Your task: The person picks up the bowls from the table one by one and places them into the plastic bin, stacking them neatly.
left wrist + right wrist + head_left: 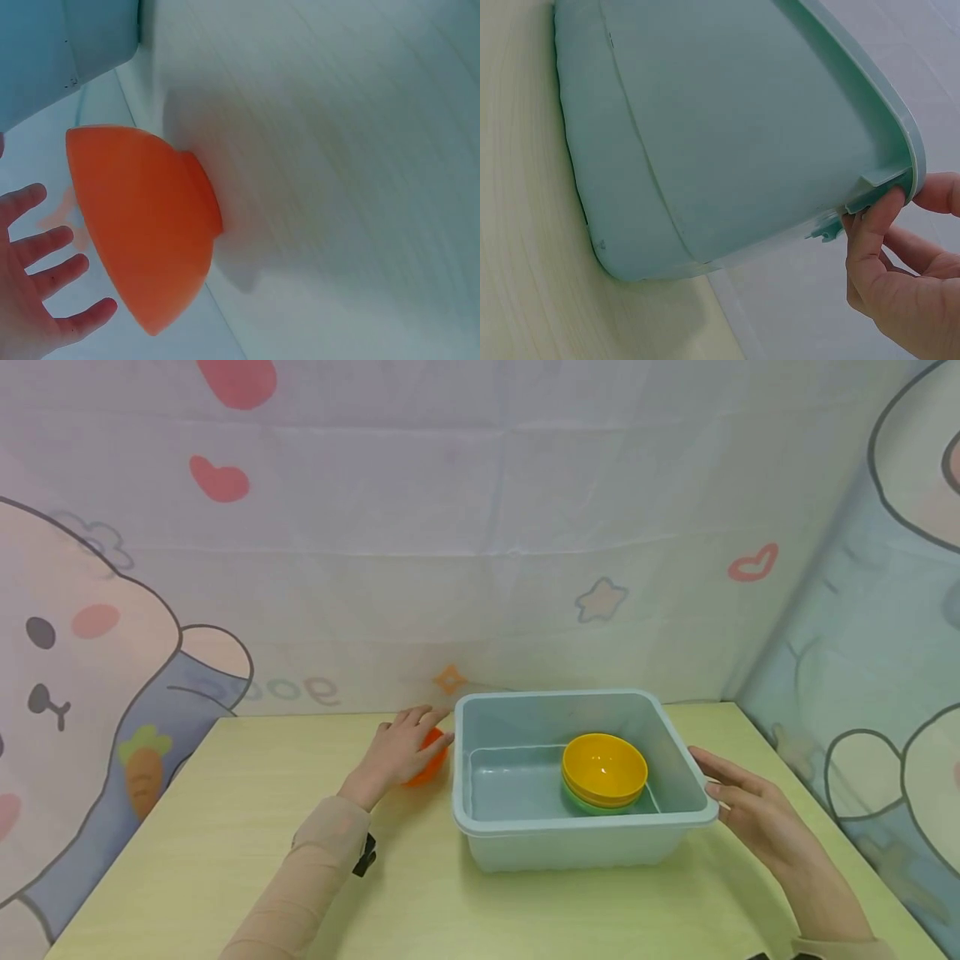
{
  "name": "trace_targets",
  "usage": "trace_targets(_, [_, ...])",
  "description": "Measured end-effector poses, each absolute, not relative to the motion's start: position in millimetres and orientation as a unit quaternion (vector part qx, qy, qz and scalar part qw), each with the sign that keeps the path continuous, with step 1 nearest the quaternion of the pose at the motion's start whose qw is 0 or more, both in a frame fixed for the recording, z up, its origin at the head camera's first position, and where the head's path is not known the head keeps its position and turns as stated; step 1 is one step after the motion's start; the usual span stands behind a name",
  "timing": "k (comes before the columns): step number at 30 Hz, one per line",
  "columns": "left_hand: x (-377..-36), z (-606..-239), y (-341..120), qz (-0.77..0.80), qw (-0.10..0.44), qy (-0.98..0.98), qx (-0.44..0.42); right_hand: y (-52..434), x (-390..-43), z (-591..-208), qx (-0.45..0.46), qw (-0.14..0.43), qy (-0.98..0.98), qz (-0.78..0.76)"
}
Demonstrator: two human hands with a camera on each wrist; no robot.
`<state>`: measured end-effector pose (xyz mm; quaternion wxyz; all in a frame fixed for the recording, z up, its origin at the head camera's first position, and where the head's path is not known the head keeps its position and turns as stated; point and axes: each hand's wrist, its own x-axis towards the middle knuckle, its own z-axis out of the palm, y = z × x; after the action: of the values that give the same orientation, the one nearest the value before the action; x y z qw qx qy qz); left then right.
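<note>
Just left of a pale blue-green plastic bin, an orange bowl stands upright on the table. My left hand hovers over this bowl and hides part of it. In the left wrist view, the spread fingers reach over the mouth of the orange bowl. At the bin's right side, my right hand grips the rim, with curled fingers under the edge and the thumb over it. Inside the bin, yellow bowls are stacked on a green bowl, toward the right.
The light wooden table meets a printed cloth backdrop at its back edge. Another printed cloth hangs along the right side. A dark clip-like piece sits at the left sleeve.
</note>
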<state>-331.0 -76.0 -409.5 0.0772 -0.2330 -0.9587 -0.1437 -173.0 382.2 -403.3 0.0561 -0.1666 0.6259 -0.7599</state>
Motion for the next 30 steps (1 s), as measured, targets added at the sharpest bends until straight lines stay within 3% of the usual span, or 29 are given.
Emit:
trace_targets(11, [-335, -422, -80, -0.123, 0.080, -0.962, -0.231, 382, -173, -404, -0.168, 0.055, 0.628, -0.757])
trace_targets(30, [-340, -433, -81, -0.135, 0.028, -0.973, -0.185, 382, -173, -404, -0.171, 0.053, 0.627, -0.758])
